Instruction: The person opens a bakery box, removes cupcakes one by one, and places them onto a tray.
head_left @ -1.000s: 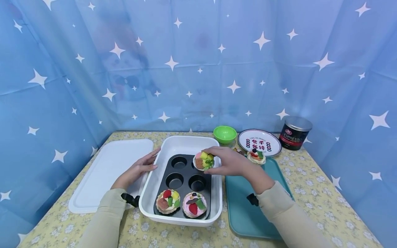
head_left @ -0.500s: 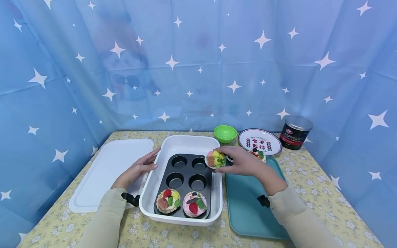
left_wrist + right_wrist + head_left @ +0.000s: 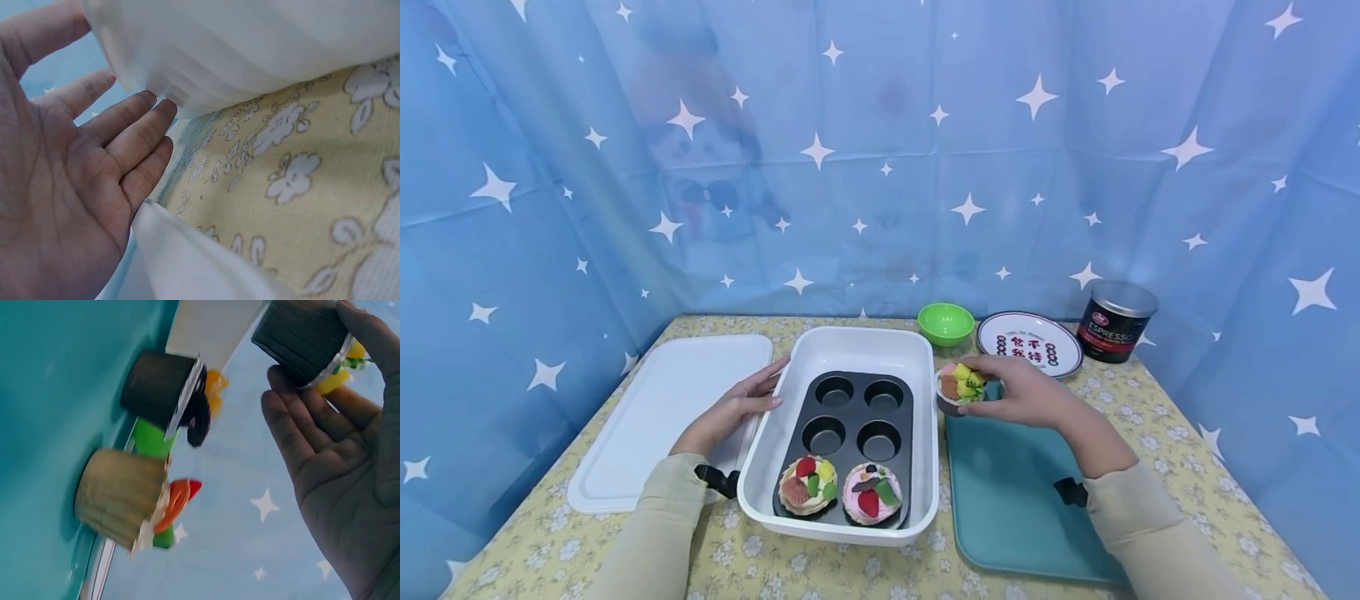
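Observation:
My right hand (image 3: 1026, 398) pinches a fruit-topped cupcake (image 3: 957, 386) between thumb and fingers, above the right rim of the white bin (image 3: 747, 487). The right wrist view shows this cupcake's dark cup (image 3: 302, 340). Two more cupcakes stand on the teal tray there, one in a dark cup (image 3: 156, 387), one in a light brown cup (image 3: 120, 495); in the head view the right hand hides them. My left hand (image 3: 733, 408) touches the bin's left wall with extended fingers. Inside the bin lies a black muffin pan (image 3: 852, 414), its front cups bearing a cream-topped cupcake (image 3: 807, 486) and a pink-topped one (image 3: 872, 495).
The teal tray (image 3: 1022, 500) lies right of the bin, a white lid (image 3: 662, 425) left of it. At the back stand a green bowl (image 3: 945, 324), a white plate (image 3: 1033, 327) with red characters and an espresso tin (image 3: 1116, 322). A blue star-patterned curtain (image 3: 880, 208) encloses the table.
My right hand has carried the fruit-topped cupcake from above the muffin pan rightward to the tray side of the bin rim, uncovering a back pan cup. The left hand has stayed put.

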`<action>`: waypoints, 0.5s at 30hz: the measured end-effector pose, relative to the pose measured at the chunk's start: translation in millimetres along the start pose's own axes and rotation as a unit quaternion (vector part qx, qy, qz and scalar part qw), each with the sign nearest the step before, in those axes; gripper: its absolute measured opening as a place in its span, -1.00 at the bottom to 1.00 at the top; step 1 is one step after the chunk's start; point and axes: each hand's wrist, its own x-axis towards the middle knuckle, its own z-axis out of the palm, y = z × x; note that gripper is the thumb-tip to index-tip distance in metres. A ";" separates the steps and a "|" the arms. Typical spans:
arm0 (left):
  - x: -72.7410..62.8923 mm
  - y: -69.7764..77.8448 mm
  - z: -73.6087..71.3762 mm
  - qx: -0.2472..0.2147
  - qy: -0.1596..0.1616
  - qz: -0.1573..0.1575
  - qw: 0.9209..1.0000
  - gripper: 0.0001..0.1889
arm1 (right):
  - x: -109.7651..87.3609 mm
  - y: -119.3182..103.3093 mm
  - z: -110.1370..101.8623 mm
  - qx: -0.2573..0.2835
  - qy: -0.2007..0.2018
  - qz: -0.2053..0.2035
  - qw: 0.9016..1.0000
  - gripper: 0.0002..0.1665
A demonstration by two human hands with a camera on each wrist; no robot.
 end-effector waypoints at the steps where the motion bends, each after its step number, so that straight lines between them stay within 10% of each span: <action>1: 0.3 -0.1 0.1 -0.001 0.000 0.000 1.000 -0.22 | -1.2 2.8 -0.8 0.004 -0.004 0.004 1.000 -0.23; 15: -0.2 0.6 1.0 -0.003 0.010 -0.015 1.000 -0.20 | -6.0 27.8 1.4 0.025 -0.111 0.099 0.989 -0.09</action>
